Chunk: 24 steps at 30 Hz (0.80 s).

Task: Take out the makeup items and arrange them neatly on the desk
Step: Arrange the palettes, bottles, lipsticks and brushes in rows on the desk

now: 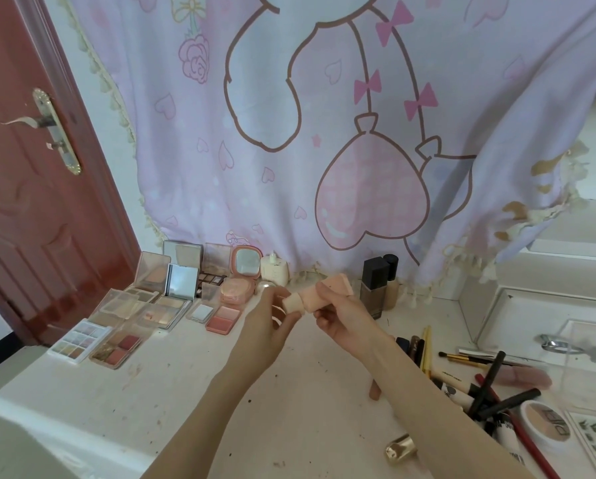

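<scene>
- step in hand: right hand (pixel 338 314) has its grip round a peach tube (pixel 324 292); left hand (pixel 272 318) pinches its cap (pixel 293 303).
- next, likely: stand it on the worktop (pixel 193 385) beside the foundation bottles (pixel 379 285).

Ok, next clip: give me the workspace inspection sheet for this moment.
Surface: white desk, specked with dark marks.
Job's things: peach tube held above the desk; open palettes grouped rear left; two foundation bottles upright by the curtain.
Clutter: loose pile of brushes and pencils at right; gold cap lying near the front edge.
Hands: left hand pinches the tube's cap; right hand grips the tube's body.
Cables: nothing seen.
Surroundings: cartoon curtain behind; red door at left.
</scene>
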Motion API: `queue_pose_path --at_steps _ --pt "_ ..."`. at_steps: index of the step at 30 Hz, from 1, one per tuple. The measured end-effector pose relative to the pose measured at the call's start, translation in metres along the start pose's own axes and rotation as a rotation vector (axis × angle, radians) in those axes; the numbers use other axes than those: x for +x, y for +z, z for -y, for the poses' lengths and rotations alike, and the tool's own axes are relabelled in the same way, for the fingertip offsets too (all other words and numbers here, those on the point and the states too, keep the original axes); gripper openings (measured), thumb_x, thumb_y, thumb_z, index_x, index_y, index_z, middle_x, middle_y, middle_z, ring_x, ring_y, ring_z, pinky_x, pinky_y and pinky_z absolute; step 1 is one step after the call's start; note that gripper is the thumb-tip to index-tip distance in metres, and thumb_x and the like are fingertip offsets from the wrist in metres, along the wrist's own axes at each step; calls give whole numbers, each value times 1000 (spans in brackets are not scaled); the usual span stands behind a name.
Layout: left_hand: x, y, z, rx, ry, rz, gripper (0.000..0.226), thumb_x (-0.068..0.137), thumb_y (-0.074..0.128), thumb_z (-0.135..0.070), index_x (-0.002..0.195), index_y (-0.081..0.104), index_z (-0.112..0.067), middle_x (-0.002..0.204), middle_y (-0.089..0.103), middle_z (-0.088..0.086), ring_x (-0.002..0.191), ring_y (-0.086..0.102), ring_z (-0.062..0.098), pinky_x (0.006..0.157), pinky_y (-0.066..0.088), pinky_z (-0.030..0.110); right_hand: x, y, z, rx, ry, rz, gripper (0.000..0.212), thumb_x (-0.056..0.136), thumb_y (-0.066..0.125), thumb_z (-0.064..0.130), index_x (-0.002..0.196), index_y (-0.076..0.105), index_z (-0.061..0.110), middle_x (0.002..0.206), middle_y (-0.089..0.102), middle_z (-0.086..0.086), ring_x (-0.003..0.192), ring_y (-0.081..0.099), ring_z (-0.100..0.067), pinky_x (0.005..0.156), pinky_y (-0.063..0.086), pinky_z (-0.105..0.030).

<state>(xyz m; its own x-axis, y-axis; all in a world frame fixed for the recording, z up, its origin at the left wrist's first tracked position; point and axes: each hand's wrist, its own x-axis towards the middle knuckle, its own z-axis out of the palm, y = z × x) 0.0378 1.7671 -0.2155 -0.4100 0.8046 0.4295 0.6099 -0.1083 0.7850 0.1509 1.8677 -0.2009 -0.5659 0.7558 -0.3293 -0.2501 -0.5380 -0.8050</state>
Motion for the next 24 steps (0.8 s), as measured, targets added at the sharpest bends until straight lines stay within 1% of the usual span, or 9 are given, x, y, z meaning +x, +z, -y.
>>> queue_pose_path --at_steps 3,6,8,10,14,16,19,21,24 --pt "6 2 -2 -69 -172 -24 28 85 63 -18 100 40 -25 80 62 2 69 59 9 61 43 17 5 -2 0 -53 11 -7 19 86 66 19 99 57 9 82 57 -9 63 53 -15 45 44 -20" --pt "9 3 3 -157 -362 -46 18 86 59 -20 94 44 -26 90 64 11 70 59 14 67 45 27 15 -1 -2 -86 19 -41 23 88 63 19 107 56 7 92 60 -10 75 55 -19 52 43 -26" --pt "11 2 9 -146 -447 -77 17 87 56 -21 100 46 -23 93 64 11 75 59 17 70 46 31 23 -1 -2 -28 24 -71 26 90 59 14 113 51 6 97 58 -13 80 55 -22 56 46 -30" --pt "12 1 17 -73 -477 -97 21 88 54 -21 108 47 -21 92 63 9 80 59 20 74 48 34 31 -1 -2 -50 39 -100 21 91 54 9 111 48 6 97 57 -15 82 56 -24 59 48 -32" --pt "12 4 29 22 -493 -98 27 88 55 -17 115 53 -17 96 62 5 84 60 19 75 47 30 46 -1 -4 -291 77 -139 14 88 54 4 103 51 2 83 62 -16 70 61 -23 57 51 -30" --pt "12 7 34 60 -501 -112 29 87 58 -17 116 57 -13 96 61 3 86 59 18 76 46 28 57 -2 -5 -412 61 -138 25 87 60 7 110 53 0 92 64 -17 77 64 -25 61 54 -32" --pt "17 11 39 116 -484 -134 32 86 61 -19 116 59 -9 95 59 2 87 58 18 80 45 27 72 -1 -4 -584 2 -149 35 85 65 13 116 57 -1 111 63 -19 97 63 -30 81 56 -42" --pt "21 14 42 139 -471 -134 34 86 61 -20 117 58 -9 93 58 0 85 55 15 77 42 24 80 0 -3 -700 -45 -175 35 84 67 18 114 61 1 111 64 -17 99 63 -30 86 54 -44" --pt "25 19 45 143 -466 -153 34 86 62 -22 117 53 -11 94 60 0 84 54 14 75 39 24 88 3 -1 -871 -144 -252 36 84 66 21 113 61 1 110 64 -16 99 62 -28 87 52 -37"
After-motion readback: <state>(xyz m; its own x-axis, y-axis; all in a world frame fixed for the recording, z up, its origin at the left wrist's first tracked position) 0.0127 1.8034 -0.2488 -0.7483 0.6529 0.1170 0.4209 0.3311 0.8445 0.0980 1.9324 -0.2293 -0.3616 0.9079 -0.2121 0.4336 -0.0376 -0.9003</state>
